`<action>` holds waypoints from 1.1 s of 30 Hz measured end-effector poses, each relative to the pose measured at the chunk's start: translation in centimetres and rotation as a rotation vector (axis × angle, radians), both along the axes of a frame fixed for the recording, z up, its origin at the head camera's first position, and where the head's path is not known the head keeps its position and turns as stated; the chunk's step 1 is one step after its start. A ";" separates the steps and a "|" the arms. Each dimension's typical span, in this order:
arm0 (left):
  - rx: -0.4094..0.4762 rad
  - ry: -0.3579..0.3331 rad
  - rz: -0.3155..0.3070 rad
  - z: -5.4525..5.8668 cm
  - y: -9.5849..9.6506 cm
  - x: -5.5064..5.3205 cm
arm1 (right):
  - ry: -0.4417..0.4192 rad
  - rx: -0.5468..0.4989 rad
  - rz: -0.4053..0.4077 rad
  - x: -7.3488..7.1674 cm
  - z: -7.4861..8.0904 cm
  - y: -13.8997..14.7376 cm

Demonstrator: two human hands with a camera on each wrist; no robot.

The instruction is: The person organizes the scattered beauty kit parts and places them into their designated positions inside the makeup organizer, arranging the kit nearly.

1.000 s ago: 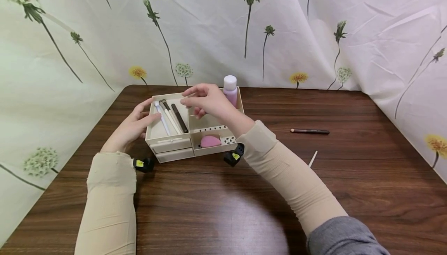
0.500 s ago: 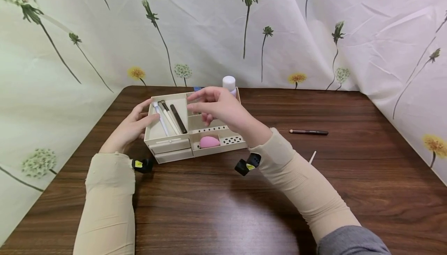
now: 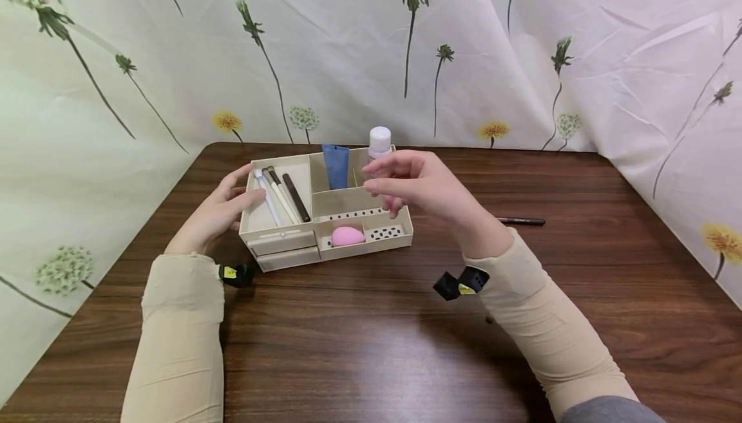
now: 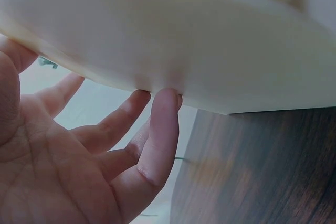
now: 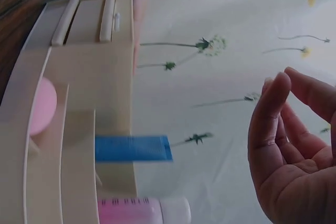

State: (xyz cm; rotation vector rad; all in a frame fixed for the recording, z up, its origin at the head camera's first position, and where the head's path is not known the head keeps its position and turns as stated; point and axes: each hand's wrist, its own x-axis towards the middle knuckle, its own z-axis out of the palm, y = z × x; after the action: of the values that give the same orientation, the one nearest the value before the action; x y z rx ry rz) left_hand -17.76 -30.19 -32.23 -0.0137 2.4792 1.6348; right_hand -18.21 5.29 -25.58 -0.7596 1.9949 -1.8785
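At the left of the table stands a cream makeup organizer (image 3: 342, 255) with drawers below its left tray. My left hand (image 3: 217, 210) holds its left side, the thumb over the rim and fingertips (image 4: 165, 98) against the outer wall. My right hand (image 3: 429, 185), empty and with loosely bent fingers, hovers to the right above the organizer. A blue tube (image 3: 335, 169) stands in the rear compartment beside a purple bottle with a white cap (image 3: 380, 138). Several makeup brushes (image 3: 281, 197) lie in the left tray. A pink makeup sponge (image 3: 348, 236) sits in the front compartment.
On the dark wooden table (image 3: 348, 346), a dark brush (image 3: 524, 221) lies at the right, partly hidden by my right wrist. A small dark tip (image 3: 489, 319) shows beside my right sleeve. Behind the table hangs a floral curtain (image 3: 348, 43).
My right hand has moved right and slightly toward me, away from the rear compartment, uncovering the blue tube. My left hand has stayed on the organizer.
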 end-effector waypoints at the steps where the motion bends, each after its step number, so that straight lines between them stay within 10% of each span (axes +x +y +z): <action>1: 0.000 0.001 0.000 0.0 0.0 0.0 | -0.006 -0.003 -0.007 0.0 0.0 0.5; 33: 0.020 -0.013 0.018 -0.3 0.2 -0.3 | 0.081 0.263 -0.050 -0.4 -2.8 15.3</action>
State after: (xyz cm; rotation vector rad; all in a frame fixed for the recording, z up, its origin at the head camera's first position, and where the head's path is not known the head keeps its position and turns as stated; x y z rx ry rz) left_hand -18.01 -30.01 -32.53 -0.0439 2.4602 1.6609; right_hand -18.62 20.62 -28.34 -0.7267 2.2715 -1.5885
